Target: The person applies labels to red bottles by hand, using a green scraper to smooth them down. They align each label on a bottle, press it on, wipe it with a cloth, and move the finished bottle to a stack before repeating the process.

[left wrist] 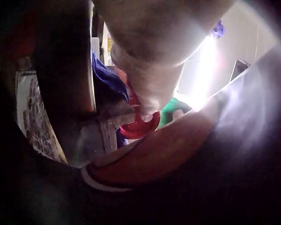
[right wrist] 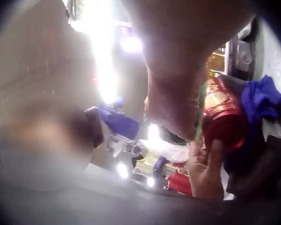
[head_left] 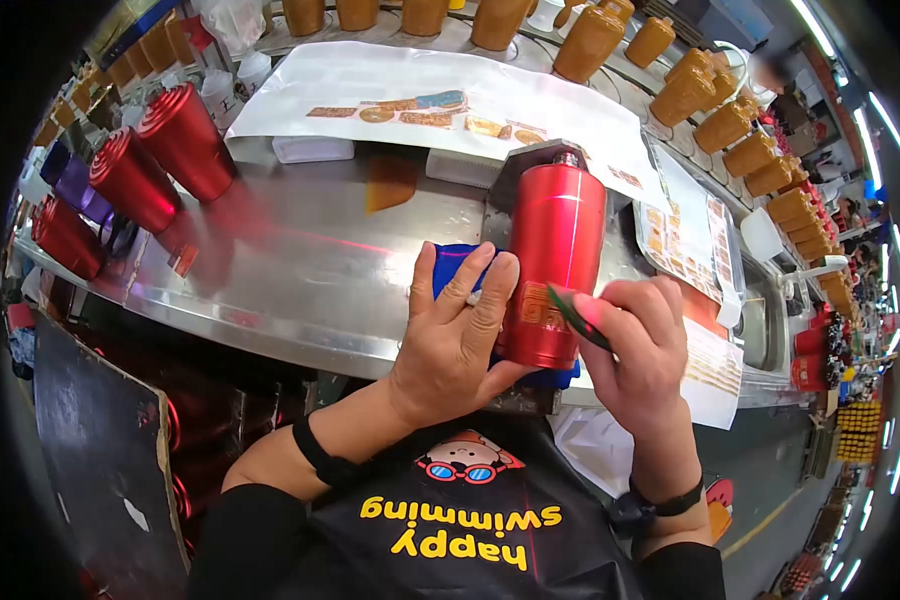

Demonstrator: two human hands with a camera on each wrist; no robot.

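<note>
A shiny red metal bottle [head_left: 558, 240] lies over a blue cloth [head_left: 454, 268], its neck against a dark angled support [head_left: 518, 172]. My left hand [head_left: 458, 335] lies along its left side with fingers spread and nearly straight, the thumb by the bottle's base. In the right wrist view the base of the red bottle [right wrist: 227, 131] faces the camera, with left-hand fingers [right wrist: 210, 171] beside it. My right hand [head_left: 642, 345] pinches a thin green scraper [head_left: 577, 318]. Its edge is right at a small gold decal [head_left: 540, 306] on the bottle's lower part.
Several red bottles [head_left: 185, 140] stand at the left of the steel table [head_left: 300, 285]. A white sheet with printed decals [head_left: 370, 85] spans the back; another decal sheet [head_left: 685, 220] lies right, near a sink [head_left: 765, 320]. Brown bottles [head_left: 590, 45] line a conveyor behind.
</note>
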